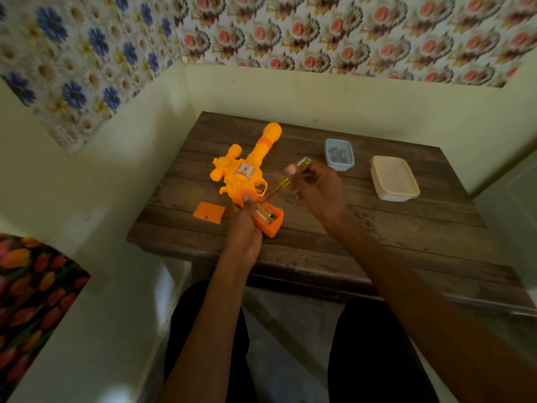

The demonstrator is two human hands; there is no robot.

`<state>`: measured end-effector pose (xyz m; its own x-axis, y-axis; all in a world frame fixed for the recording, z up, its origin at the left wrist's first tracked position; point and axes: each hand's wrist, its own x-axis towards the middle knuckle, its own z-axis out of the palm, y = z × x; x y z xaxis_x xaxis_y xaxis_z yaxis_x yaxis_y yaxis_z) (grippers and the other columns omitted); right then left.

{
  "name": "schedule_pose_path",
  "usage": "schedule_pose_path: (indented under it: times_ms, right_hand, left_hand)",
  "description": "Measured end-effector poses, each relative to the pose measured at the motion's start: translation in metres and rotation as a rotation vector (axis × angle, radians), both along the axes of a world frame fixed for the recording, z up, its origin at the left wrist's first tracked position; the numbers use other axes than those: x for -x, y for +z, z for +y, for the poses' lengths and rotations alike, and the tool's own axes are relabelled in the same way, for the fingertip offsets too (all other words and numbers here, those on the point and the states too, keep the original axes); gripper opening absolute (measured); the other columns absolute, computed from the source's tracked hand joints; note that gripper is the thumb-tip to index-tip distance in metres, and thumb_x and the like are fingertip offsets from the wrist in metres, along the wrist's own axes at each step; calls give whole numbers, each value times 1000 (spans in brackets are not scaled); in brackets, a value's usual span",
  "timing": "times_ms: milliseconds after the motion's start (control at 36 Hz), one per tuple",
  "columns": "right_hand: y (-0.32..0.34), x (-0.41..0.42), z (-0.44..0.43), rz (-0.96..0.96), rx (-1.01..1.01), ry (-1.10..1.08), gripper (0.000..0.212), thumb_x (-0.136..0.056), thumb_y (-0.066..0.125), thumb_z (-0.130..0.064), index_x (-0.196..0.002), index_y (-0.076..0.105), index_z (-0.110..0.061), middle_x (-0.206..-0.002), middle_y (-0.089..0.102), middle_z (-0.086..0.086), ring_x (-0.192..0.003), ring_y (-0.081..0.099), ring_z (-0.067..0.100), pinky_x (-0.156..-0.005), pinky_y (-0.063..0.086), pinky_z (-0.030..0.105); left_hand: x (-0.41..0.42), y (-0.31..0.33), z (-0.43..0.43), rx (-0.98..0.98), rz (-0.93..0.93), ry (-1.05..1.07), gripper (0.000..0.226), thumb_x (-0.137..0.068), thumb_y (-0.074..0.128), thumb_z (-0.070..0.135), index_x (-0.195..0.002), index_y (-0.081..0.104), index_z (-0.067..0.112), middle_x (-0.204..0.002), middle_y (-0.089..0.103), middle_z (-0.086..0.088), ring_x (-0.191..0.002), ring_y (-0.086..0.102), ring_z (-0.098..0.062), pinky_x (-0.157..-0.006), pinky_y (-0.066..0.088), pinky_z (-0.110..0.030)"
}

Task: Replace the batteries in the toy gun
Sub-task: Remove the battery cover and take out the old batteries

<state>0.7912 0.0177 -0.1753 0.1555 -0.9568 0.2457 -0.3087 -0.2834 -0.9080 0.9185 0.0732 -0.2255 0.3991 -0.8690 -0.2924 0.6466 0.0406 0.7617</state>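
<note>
While the toy gun lies on the table with its grip compartment open and batteries showing, the left hand grips the handle. The right hand holds a screwdriver, its tip near the trigger guard. The orange cover lies just left of the handle. A clear box and a cream box stand to the right.

A lidded cream container sits on the wooden table — floral wallpaper behind.
</note>
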Motion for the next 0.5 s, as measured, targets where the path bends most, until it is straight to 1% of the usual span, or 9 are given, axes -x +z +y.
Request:
schedule_pose_path:
  times_ms: [56,111,194,250,306,361,444,500]
  right_hand:
    - [0,-5,0,8,22,27,22,-90,61,-41,-86,63,-19,-68,69,-2,-60,67,10,-61,57,37]
    - [1,-10,1,6,55,49,21,-93,60,-34,-85,61,-14,-65,68,1,-55,66,11,-59,56,35]
    - [4,-18,0,35,102,90,17,-95,58,-30,-85,60,-16,-67,69,5,-56,67,12,-61,57,36]
    - [7,-22,-1,63,150,124,16,-96,55,-28,-87,60,-15,-67,69,4,-56,66,10,-61,57,35]
    - [9,-24,-3,90,212,156,21,-98,53,-27,-90,60,-9,-66,67,2,-56,66,8,-60,57,37]
    - [9,-26,-4,104,231,180,26,-98,52,-27,-91,60,-3,-66,67,4,-56,66,9,-60,56,39]
    - [9,-27,-4,127,247,205,30,-98,51,-27,-90,59,0,-65,67,4,-56,65,8,-59,56,40]
    - [8,-27,-2,117,275,210,29,-98,51,-26,-89,58,1,-65,66,3,-55,64,7,-58,55,41]
  left_hand:
    - [-1,0,0,11,5,-5,40,-103,39,21,-142,40,11,-119,61,-6,-97,62,-15,-80,52,-31]
    - [-1,0,0,23,15,-8,40,-104,38,21,-143,39,11,-125,58,-8,-97,61,-15,-82,52,-31]
    - [-1,-2,0,27,28,-10,42,-104,38,21,-145,37,10,-128,56,-9,-98,61,-15,-80,52,-28]
    - [-2,-2,-1,25,46,3,42,-104,38,20,-144,38,9,-121,59,-7,-97,61,-16,-79,52,-30]
    - [-3,-3,-2,19,54,11,40,-104,38,19,-143,40,10,-114,61,-5,-95,61,-16,-79,51,-31]
    - [-4,-4,-2,20,40,3,38,-104,39,19,-141,41,12,-120,61,-7,-100,61,-18,-81,51,-32]
    - [-5,-6,-3,23,42,-4,39,-104,39,20,-142,41,13,-132,57,-11,-109,59,-21,-86,51,-34]
    - [-5,-6,-2,38,36,-10,39,-104,38,19,-142,39,13,-127,59,-8,-108,59,-20,-91,50,-34]
